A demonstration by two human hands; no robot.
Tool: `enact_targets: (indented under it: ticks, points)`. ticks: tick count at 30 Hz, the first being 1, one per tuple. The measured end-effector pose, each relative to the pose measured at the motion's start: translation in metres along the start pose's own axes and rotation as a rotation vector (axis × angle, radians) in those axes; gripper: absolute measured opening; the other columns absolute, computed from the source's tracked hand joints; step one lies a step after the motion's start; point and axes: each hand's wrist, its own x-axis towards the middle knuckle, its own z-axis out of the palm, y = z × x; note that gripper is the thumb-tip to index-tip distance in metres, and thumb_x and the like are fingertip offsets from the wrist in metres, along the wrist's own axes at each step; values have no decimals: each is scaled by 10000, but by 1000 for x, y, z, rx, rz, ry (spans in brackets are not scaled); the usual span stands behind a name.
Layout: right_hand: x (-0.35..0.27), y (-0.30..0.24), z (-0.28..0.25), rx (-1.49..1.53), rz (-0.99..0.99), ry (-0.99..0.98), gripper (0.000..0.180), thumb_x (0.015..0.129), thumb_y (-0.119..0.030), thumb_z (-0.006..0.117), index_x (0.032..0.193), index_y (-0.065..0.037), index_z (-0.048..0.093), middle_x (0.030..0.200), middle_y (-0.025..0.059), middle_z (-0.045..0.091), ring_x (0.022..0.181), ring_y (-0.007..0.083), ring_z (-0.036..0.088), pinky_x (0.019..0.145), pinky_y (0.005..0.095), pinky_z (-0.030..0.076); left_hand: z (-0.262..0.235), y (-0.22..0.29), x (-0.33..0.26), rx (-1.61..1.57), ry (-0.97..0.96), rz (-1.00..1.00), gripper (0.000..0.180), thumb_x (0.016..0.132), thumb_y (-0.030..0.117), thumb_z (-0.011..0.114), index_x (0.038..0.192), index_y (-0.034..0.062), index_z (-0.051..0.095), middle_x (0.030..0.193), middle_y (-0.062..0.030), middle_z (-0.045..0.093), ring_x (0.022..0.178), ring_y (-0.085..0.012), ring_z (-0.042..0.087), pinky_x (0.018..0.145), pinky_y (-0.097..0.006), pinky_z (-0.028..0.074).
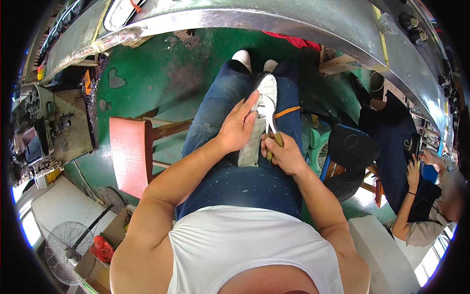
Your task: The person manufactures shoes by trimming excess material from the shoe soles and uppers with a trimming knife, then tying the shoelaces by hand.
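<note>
A whitish shoe (267,86) with a dark rim round its toe lies lengthwise on my lap, toe pointing away from me. My left hand (237,128) holds its left side, with thumb and forefinger stretched along the edge. In my right hand (285,154) is a pair of pincers (270,117) with silver jaws and brownish-yellow handles. Their jaws rest against the middle of the shoe; what lies between them is too small to make out. A pale, flat piece (250,148) extends from the shoe toward my waist. An orange strap (288,112) lies across my right thigh.
A metal-edged bench (235,18) curves across the far side. To my left stands a stool with a pinkish seat (129,156); a fan (70,251) is at lower left. A green plastic object (318,145) and dark bags stand at right, near another person (421,196).
</note>
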Motion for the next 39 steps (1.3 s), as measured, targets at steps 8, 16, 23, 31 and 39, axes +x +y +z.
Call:
enact_targets:
  ticks: [8, 16, 23, 31, 39]
  points:
    - [-16, -50, -48, 26, 96, -107, 372, 1043, -321, 503, 1143, 33, 557, 910, 103, 650, 715, 147, 648, 460, 228, 500, -26, 40, 22, 363, -346, -231, 425, 992, 66, 498, 1417, 78, 503, 1186, -262, 623, 1101, -405, 598, 969, -408, 482]
    - [30, -82, -45, -616, -245, 73, 448, 1055, -372, 439, 955, 35, 598, 742, 117, 658, 668, 235, 653, 670, 358, 517, -5, 14, 11, 29, -105, -215, 733, 994, 115, 533, 1558, -45, 93, 1504, -250, 405, 1389, -327, 406, 1158, -367, 296]
    - [0, -60, -45, -942, -327, -31, 294, 1008, -290, 535, 969, -9, 613, 775, 181, 658, 723, 342, 663, 678, 409, 505, -28, 8, 25, -227, -295, -404, 707, 951, 198, 662, 1484, -56, 273, 1334, -199, 557, 1261, -267, 528, 1088, -334, 388]
    - [-53, -49, -22, -1124, -195, -195, 329, 974, -267, 592, 1069, 47, 563, 936, 243, 684, 865, 426, 649, 806, 479, 496, -40, 2, 40, -499, -511, -669, 619, 919, 190, 723, 1399, -26, 397, 1301, -104, 577, 1214, -178, 522, 1071, -320, 395]
    - [-60, -62, 29, -1660, -255, -50, 390, 927, -297, 663, 1121, 32, 586, 909, 233, 673, 829, 419, 661, 745, 487, 520, -28, 15, 24, -459, -507, -662, 559, 932, 168, 703, 1387, -13, 433, 1286, -120, 604, 1184, -211, 575, 1054, -347, 435]
